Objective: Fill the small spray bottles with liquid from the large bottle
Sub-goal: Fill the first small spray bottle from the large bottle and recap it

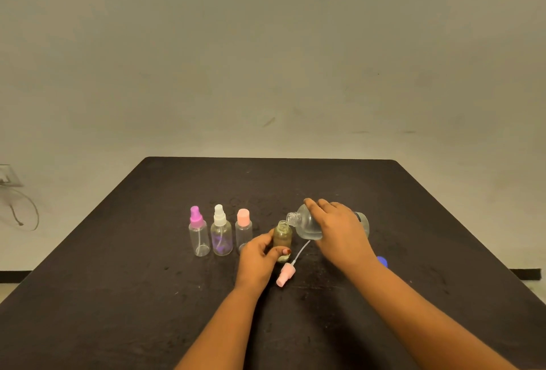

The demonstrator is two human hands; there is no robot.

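**Narrow necks, little margin as pouring begins**

Bare, scuffed wall rises behind a matt black counter, its top speckled with faint marks. On it, the person's right hand grips the large bottle, a rounded clear container tipped nearly onto its side, its threaded mouth poised just above and beside the open neck of the small amber-tinted bottle. The left hand wraps that small bottle, steadying it upright. Both openings are narrow; judged from here, a slight misalignment or a hasty tilt could send liquid down the outside and across the counter, and a wet, smooth bottle may slip. To the left stand three clear, cylindrical spray bottles in a row: magenta-topped, white-topped and pink-capped, all sealed. A pink spray head with its thin dip tube lies just beside the left hand, close enough to be splashed. A blue cap peeks from behind the right wrist.
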